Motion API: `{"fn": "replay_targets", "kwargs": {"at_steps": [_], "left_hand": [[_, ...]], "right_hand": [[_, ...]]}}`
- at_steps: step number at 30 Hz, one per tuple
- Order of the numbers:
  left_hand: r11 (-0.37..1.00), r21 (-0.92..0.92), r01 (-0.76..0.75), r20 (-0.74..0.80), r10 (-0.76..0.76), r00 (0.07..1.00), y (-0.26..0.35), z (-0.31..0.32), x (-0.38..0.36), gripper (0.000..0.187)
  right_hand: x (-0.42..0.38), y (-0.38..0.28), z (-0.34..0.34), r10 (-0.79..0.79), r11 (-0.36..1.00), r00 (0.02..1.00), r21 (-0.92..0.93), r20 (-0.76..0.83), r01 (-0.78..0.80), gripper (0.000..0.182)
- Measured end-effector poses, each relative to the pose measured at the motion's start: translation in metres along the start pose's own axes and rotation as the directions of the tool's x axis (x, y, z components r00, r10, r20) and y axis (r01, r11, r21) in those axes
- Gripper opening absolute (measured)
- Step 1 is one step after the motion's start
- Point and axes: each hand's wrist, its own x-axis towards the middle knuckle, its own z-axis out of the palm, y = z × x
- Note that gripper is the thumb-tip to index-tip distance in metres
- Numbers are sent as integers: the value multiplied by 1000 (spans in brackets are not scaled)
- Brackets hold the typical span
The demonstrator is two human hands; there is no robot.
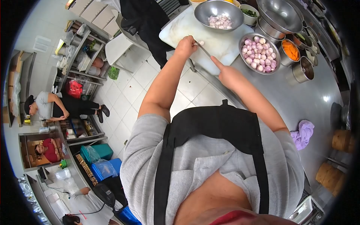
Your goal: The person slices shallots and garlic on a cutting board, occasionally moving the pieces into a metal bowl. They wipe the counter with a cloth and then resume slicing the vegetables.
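My right hand is wrapped round the handle of a knife, its index finger stretched along the top. The blade slants up to the fingertips of my left hand, which are closed on what looks like a shallot, mostly hidden. Just past the blade, a pale shallot piece lies on the white cutting board. On the board's far side, a steel bowl holds peeled, cut shallots. Right of the board, another bowl is full of whole purple-white shallots.
Carrot pieces fill a steel pot, with another pot beside it. A large steel bowl rests on containers. On the steel counter lies a purple cloth. Co-workers are at the left; one in black stands near the board.
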Motion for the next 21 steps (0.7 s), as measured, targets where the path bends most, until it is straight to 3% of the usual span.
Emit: {"fn": "replay_targets", "kwargs": {"at_steps": [5,10,13,21], "left_hand": [[1000,-13,16,1,-16,1000,0,-1,-1,25],[965,-260,34,-113,-65,991,-14,13,-3,26],[985,-168,-47,-134,25,991,-16,14,-1,25],[991,-137,-7,-116,-9,993,-7,13,-4,24]], "right_hand": [[29,2,3,33,999,998,5,50,-33,76],[28,5,1,35,999,996,36,76,-37,77],[26,2,-4,67,995,994,63,87,-73,77],[0,-2,-4,-2,999,1000,51,-15,3,75]]}}
